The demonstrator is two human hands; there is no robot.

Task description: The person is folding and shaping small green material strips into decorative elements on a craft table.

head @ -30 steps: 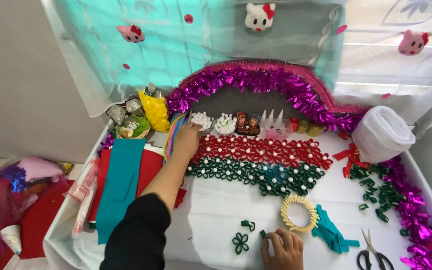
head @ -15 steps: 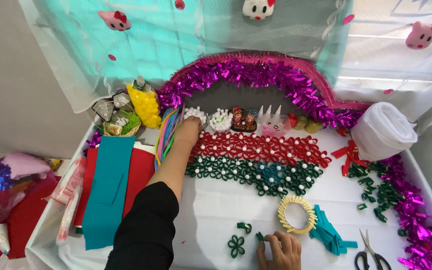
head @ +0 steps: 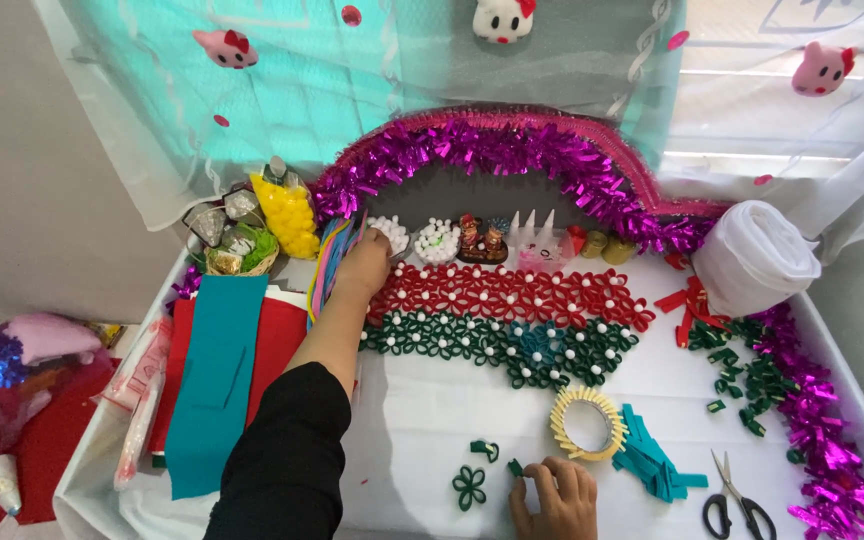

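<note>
A: Where's the left hand (head: 364, 262)?

B: Stretched to the far side of the tabletop (head: 422, 430), at the bowl of white beads (head: 389, 232). Its fingers are curled over the bowl's near left edge, just beside a bundle of coloured strips (head: 330, 262). I cannot tell whether anything is pinched; the fingertips are hidden.

A: And the right hand (head: 555, 498)?

B: At the near edge, fingers bent down, thumb and forefinger closed on a small green paper piece (head: 516, 467). A finished green paper flower (head: 469, 487) lies just left of it, apart from the hand.

A: So which hand is nearer the beads?

B: The left, plainly. The beads lie far and left of the right hand, beyond the rows of red flowers (head: 512, 295) and dark green flowers (head: 512, 345). The yellow paper ring (head: 586, 421) sits just beyond the right hand.
</note>
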